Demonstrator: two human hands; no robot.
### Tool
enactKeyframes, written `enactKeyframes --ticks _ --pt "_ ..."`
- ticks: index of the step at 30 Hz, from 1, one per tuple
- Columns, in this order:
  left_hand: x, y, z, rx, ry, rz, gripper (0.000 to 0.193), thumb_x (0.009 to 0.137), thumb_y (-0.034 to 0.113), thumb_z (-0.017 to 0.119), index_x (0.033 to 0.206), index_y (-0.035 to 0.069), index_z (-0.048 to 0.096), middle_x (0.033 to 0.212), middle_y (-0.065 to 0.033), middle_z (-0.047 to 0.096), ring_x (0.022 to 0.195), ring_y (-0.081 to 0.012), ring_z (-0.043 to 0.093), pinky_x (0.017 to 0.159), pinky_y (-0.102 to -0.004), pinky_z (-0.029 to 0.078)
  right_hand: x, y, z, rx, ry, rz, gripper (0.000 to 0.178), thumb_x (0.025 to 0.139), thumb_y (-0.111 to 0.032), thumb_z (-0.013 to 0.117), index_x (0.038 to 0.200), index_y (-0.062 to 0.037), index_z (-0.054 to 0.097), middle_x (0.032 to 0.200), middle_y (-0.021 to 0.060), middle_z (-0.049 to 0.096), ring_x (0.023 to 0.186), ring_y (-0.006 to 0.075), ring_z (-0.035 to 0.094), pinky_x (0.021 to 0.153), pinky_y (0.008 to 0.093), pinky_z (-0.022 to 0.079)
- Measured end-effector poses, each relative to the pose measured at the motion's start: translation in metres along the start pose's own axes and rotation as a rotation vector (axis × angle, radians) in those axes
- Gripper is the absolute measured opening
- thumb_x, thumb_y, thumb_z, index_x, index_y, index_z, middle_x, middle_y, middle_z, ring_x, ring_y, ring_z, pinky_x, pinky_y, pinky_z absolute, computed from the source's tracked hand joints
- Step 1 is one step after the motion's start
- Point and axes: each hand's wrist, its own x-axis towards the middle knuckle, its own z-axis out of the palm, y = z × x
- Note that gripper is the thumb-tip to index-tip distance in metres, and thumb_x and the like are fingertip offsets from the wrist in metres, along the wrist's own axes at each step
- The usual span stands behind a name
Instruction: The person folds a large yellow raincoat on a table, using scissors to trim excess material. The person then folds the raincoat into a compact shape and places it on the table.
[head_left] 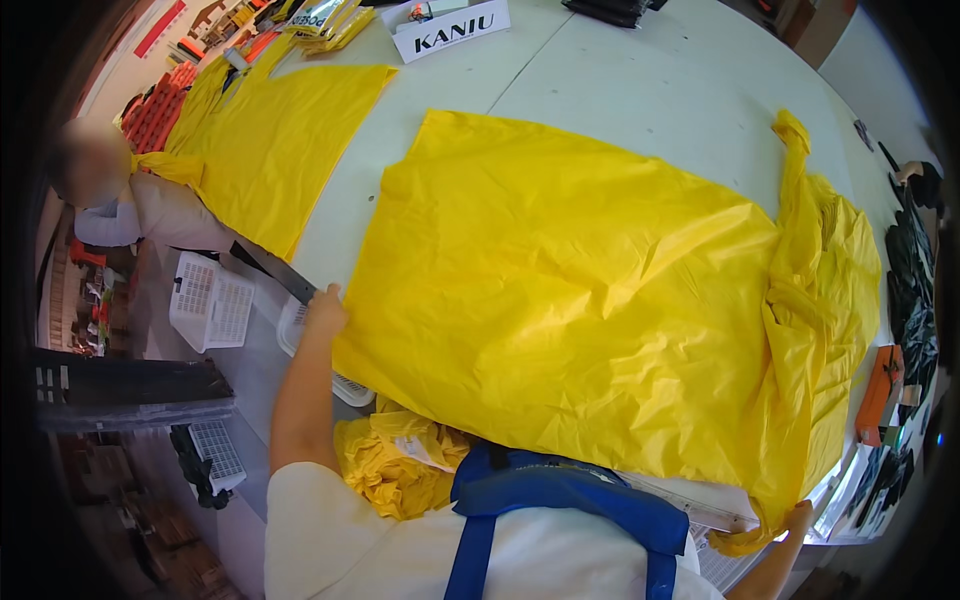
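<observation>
Bright, even light across the pale table (680, 110), soft sheen along creases of the yellow sheet (560, 300), white glare at lower right, dim lower left, blurred head (90, 165) at left, fisheye-bent edges, black corners

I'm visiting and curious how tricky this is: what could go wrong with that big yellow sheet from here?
Creases in the yellow sheet might set if left. Its near-left corner, close to the left hand, appears to overhang the table, so it could slip. The crumpled yellow heap below might tangle with it.
</observation>
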Motion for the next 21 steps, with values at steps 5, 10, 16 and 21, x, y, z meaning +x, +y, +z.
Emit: enactKeyframes --ticks 5,10,16,21 --pt "0.032 0.056 -0.011 -0.421 0.332 0.183 0.058 0.088 0.034 0.057 0.136 0.006 0.04 0.135 -0.0233 0.043 0.123 -0.0395 0.043 0.103 -0.045 0.035 -0.031 -0.151 -0.026 0.158 0.402 -0.114 0.047 0.076 -0.002 0.054 0.122 -0.0002 0.048 0.121 0.0244 0.053 0.113 0.0409 0.05 0.095 0.045 0.042" --pt "0.098 0.145 -0.031 -0.453 0.48 0.218 0.056 0.09 0.032 0.056 0.135 0.003 0.042 0.133 -0.0217 0.047 0.123 -0.037 0.044 0.104 -0.0417 0.036 -0.066 -0.312 -0.081 0.399 0.598 -0.563 0.043 0.081 0.0 0.056 0.123 0.0003 0.047 0.121 0.0214 0.05 0.115 0.0402 0.047 0.097 0.0441 0.04" --pt "0.184 0.223 -0.083 -0.346 0.422 0.299 0.058 0.088 0.03 0.06 0.135 0.003 0.042 0.131 -0.0217 0.05 0.123 -0.0354 0.046 0.102 -0.0413 0.038 -0.07 -0.445 -0.082 0.43 0.438 -0.742 0.041 0.088 -0.007 0.052 0.128 -0.002 0.044 0.13 0.0196 0.045 0.117 0.0386 0.046 0.098 0.0419 0.04" --pt "0.288 0.256 -0.077 -0.302 0.483 0.194 0.063 0.085 0.029 0.065 0.137 0.003 0.04 0.131 -0.0215 0.051 0.12 -0.0364 0.049 0.099 -0.0406 0.041 -0.04 -0.477 -0.067 0.379 0.298 -0.722 0.047 0.09 -0.013 0.051 0.135 -0.0038 0.039 0.138 0.0179 0.039 0.126 0.0369 0.04 0.103 0.0413 0.036"
